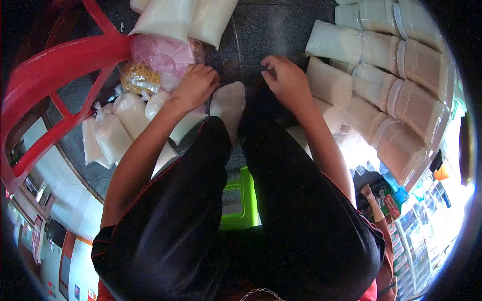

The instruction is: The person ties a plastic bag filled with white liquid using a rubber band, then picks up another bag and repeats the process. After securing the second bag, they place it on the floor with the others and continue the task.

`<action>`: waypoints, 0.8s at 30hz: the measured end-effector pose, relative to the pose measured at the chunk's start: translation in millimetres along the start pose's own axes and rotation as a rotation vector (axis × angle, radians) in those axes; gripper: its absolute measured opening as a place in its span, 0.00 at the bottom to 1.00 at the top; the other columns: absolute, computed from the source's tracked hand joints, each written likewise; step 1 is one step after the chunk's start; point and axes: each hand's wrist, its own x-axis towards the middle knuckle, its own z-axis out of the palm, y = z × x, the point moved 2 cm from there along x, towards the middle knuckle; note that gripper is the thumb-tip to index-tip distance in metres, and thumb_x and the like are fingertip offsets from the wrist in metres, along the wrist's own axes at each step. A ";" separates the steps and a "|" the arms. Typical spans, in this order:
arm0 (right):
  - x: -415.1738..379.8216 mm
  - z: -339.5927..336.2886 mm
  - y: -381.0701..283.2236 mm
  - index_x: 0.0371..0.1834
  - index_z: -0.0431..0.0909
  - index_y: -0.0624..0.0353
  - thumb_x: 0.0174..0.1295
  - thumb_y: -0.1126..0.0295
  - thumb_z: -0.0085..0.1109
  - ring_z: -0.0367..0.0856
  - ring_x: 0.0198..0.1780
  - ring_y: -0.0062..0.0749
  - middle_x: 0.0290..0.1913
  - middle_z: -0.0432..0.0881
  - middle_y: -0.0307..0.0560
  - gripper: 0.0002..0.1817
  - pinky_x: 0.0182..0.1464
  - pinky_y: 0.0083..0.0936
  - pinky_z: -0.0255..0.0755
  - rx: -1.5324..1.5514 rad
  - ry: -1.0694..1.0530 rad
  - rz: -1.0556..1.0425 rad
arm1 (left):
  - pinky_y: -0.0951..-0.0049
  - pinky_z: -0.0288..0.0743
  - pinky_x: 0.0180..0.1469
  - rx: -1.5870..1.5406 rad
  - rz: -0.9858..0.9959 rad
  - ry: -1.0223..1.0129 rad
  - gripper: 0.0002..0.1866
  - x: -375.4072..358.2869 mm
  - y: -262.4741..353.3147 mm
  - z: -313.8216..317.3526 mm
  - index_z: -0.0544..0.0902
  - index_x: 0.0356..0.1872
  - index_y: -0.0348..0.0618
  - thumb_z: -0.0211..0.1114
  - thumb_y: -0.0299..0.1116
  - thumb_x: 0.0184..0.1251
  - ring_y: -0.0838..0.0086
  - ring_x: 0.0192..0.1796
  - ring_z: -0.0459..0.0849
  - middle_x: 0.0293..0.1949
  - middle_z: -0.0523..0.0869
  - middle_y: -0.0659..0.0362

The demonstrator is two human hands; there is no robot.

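My left hand is beside a pink plastic bag, back of the hand up. Its fingers are bent close together, and whatever may be in them is hidden. My right hand hovers over the dark floor with its forefinger and thumb apart; I see nothing between them. Below my left wrist lie several tied clear bags of white contents. A clear bag of yellowish rubber bands sits next to the pink one. Between my hands is a light-coloured foot, apparently in a sock.
Filled white bags lie at the top. Stacked lidded plastic tubs and more filled bags stand on the right. A red chair or stool frame is at left. A green stool shows between my legs. Another person's arm is lower right.
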 end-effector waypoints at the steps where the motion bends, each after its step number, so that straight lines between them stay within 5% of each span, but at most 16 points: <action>1: 3.9 3.6 -0.5 0.49 0.82 0.57 0.62 0.66 0.67 0.86 0.49 0.49 0.45 0.87 0.54 0.14 0.53 0.42 0.79 -0.193 -0.025 -0.085 | 0.58 0.70 0.57 -0.026 0.002 0.010 0.06 1.0 1.1 -0.4 0.82 0.38 0.43 0.67 0.31 0.63 0.58 0.50 0.81 0.39 0.83 0.55; 5: 10.7 32.2 1.2 0.45 0.82 0.56 0.54 0.69 0.69 0.83 0.56 0.52 0.48 0.85 0.52 0.15 0.59 0.50 0.75 -0.532 -0.110 -0.250 | 0.57 0.70 0.57 -0.083 -0.062 -0.077 0.05 2.7 7.7 -7.7 0.81 0.38 0.43 0.66 0.30 0.63 0.57 0.49 0.83 0.38 0.85 0.54; 14: 6.1 76.7 9.3 0.45 0.84 0.54 0.58 0.67 0.67 0.81 0.56 0.49 0.45 0.82 0.50 0.12 0.58 0.47 0.73 -0.468 -0.170 -0.480 | 0.52 0.69 0.59 -0.116 -0.026 -0.095 0.10 5.4 -4.1 -0.8 0.84 0.47 0.41 0.63 0.32 0.70 0.52 0.52 0.84 0.45 0.88 0.49; 24: 36.5 35.8 -5.4 0.41 0.85 0.55 0.63 0.67 0.61 0.86 0.47 0.53 0.42 0.87 0.51 0.07 0.51 0.49 0.76 -0.425 -0.123 -0.301 | 0.64 0.82 0.47 -0.427 -0.308 0.141 0.10 23.4 -2.8 -21.0 0.85 0.46 0.38 0.67 0.23 0.65 0.61 0.43 0.89 0.42 0.88 0.51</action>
